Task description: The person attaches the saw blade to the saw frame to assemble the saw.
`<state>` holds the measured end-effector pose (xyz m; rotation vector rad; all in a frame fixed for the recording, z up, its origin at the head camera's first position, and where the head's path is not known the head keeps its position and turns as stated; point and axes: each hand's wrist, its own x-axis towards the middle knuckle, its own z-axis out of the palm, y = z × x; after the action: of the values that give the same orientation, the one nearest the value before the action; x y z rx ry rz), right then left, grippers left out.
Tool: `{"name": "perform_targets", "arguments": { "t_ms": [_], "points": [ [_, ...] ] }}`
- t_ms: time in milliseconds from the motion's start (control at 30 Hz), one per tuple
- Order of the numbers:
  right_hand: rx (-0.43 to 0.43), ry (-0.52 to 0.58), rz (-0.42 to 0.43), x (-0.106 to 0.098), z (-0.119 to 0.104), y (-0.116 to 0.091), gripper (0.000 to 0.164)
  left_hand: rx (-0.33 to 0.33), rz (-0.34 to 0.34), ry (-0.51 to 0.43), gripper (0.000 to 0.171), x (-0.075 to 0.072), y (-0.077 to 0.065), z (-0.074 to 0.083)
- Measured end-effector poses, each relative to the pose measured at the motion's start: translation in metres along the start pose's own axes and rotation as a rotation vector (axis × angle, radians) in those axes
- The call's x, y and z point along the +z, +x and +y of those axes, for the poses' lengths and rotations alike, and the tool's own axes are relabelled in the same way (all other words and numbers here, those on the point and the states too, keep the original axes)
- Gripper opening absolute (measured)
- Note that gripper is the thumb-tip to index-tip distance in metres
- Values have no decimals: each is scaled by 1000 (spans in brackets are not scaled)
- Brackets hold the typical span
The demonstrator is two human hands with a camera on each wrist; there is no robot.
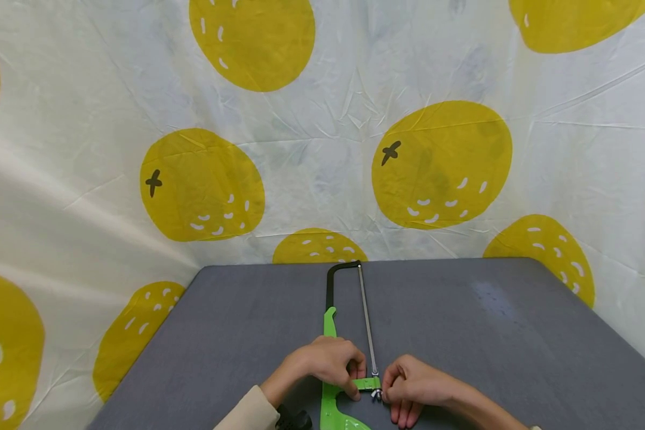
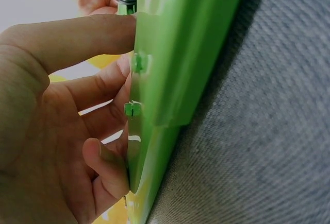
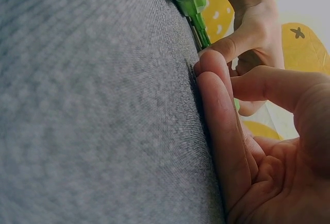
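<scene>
Spanning the hacksaw (image 1: 330,325), the blade (image 1: 368,322) looks fitted; left hand (image 1: 333,361) pinches the near bracket (image 1: 368,384); wing nut (image 1: 376,395) perhaps needs tightening; right hand (image 1: 416,385) beside it, grip unclear.

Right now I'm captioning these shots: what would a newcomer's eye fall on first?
Probably the yellow fruit-like prints on the white sheet behind the grey tabletop. Next, the green hacksaw on that tabletop, its blade reaching toward the far edge. The left grip holds it; the right grip is beside the wing nut near the blade's near end.
</scene>
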<state>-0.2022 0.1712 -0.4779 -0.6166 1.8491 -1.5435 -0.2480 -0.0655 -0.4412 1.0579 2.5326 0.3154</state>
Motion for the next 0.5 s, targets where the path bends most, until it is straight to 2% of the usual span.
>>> {"name": "perform_targets", "arguments": {
  "t_ms": [500],
  "points": [
    [-16,6,-6,0,5,2,6,-4,-6,-3,20,1,0,0]
  ]
}}
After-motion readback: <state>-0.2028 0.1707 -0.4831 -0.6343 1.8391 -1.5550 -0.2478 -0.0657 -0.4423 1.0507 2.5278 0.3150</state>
